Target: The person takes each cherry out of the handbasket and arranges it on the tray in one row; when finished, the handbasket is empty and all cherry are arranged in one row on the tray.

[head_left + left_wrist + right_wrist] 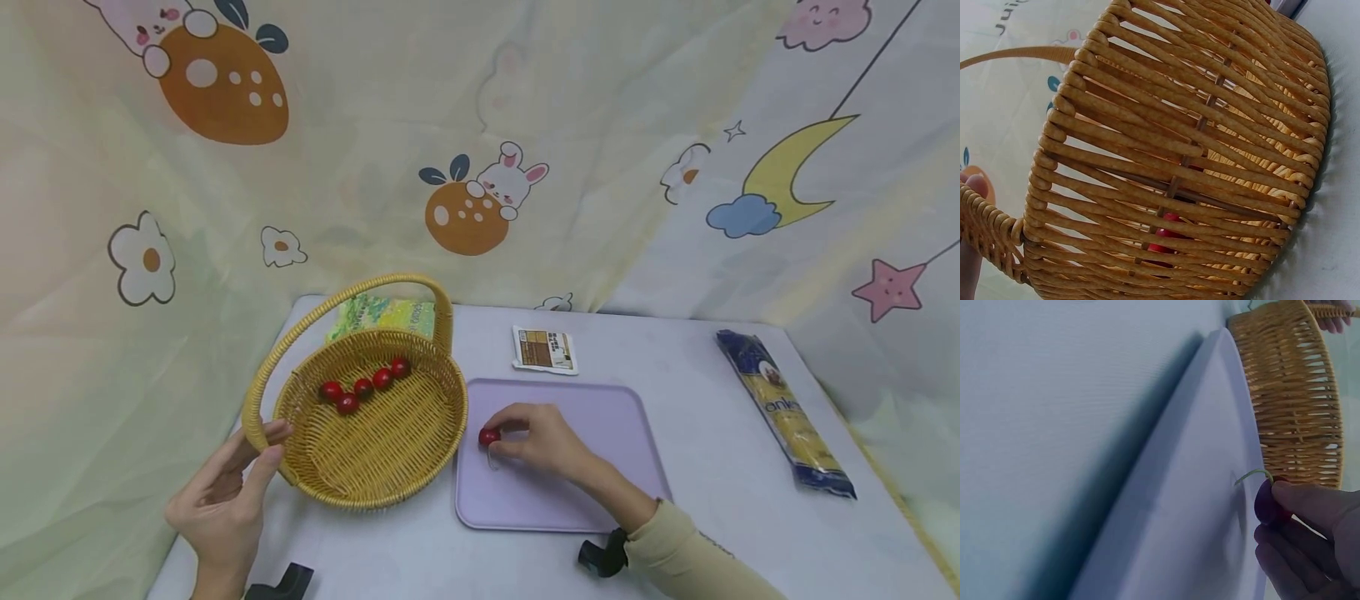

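My right hand (543,442) pinches a dark red cherry (489,437) between thumb and fingers, over the left part of a lilac tray (585,500). In the right wrist view the cherry (1272,503) has a thin green stem curving out from it. My left hand (228,500) holds the handle of a yellow wicker basket (367,458) at its lower left end. Several red cherries (347,403) lie inside the basket toward its back. Through the weave in the left wrist view, a red cherry (1166,240) shows partly; most of the left hand is hidden there.
Behind the basket lies a green and yellow packet (390,315), partly covered by it. A small white and brown sachet (545,350) is beyond the tray. On the right side of the table rests a long blue and yellow package (783,412). A printed cloth (360,192) hangs behind the table.
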The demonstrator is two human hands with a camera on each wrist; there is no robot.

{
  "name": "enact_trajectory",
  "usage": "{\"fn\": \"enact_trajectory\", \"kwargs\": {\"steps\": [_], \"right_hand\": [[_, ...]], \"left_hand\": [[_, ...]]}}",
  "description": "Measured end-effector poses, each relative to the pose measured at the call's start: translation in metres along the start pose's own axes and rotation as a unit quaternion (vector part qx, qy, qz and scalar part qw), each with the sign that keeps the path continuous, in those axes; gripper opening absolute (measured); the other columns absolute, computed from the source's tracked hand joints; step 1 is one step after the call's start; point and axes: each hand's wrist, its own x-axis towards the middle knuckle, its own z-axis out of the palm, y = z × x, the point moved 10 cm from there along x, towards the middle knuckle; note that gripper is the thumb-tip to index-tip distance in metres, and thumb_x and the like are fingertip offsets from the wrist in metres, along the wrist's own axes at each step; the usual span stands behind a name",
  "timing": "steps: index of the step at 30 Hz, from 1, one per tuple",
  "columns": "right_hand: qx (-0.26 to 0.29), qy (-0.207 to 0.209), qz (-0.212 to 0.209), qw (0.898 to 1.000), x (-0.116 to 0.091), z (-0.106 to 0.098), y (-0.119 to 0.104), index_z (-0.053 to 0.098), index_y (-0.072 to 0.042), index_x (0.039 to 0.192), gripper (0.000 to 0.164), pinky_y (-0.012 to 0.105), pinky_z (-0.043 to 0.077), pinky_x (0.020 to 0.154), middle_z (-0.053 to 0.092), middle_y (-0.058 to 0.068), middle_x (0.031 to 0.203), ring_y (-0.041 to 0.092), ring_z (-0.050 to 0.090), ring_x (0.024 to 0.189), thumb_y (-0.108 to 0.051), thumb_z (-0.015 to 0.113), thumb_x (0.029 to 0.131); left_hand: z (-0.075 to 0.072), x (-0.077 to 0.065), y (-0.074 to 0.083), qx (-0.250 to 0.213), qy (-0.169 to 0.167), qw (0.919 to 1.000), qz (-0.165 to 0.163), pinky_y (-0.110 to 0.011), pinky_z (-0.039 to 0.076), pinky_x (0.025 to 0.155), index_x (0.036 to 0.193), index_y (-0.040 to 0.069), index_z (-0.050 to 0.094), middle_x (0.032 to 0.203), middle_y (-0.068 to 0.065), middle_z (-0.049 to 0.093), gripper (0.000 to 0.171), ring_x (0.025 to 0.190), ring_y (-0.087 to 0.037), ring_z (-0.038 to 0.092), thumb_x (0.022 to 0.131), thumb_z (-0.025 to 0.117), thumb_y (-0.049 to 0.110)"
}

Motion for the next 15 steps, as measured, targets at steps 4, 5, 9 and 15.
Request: {"fn": "enact_trajectory", "kwargs": {"steps": [4,5,9,15], "right_hand": [[-0.026,-0.005,0.0,1.0,-0.001,0.005,0.0,0.08,-0.011,0.109,0.024,0.038,0.061,0.101,0.08,-0.002,0.106,0.014,0.073,0.105,-0.005,0.084,0.086],[-0.032,-0.005,-0.001,0.999,-0.002,0.005,0.0,0.08,-0.011,0.109,0.024,0.038,0.061,0.101,0.08,-0.002,0.106,0.015,0.073,0.105,-0.005,0.084,0.086],[-0.049,0.004,-0.009,0.999,-0.002,0.001,-0.005,0.078,-0.009,0.114,0.028,0.043,0.061,0.102,0.079,0.001,0.113,0.019,0.073,0.11,-0.009,0.084,0.087],[-0.043,0.08,-0.042,0.995,0.014,-0.024,-0.034,0.078,-0.011,0.118,0.027,0.043,0.061,0.102,0.078,-0.001,0.119,0.019,0.073,0.116,-0.016,0.082,0.091]], "left_hand": [[0.002,0.0,0.002,0.004,0.0,1.0,-0.002,-0.027,0.065,0.087,0.11,-0.037,0.056,0.101,-0.034,0.075,0.038,0.092,-0.028,0.08,0.074,0.067,-0.035],[0.003,0.001,0.002,0.005,-0.001,1.0,-0.003,-0.027,0.065,0.087,0.111,-0.037,0.056,0.101,-0.034,0.075,0.038,0.093,-0.027,0.08,0.074,0.067,-0.035],[0.004,0.001,0.002,0.003,-0.001,1.0,-0.004,-0.027,0.065,0.088,0.111,-0.037,0.055,0.102,-0.034,0.075,0.039,0.093,-0.028,0.08,0.074,0.066,-0.036],[-0.001,-0.002,-0.001,0.001,-0.003,1.0,-0.005,-0.028,0.065,0.088,0.111,-0.037,0.055,0.101,-0.035,0.074,0.038,0.093,-0.028,0.08,0.074,0.066,-0.036]]}}
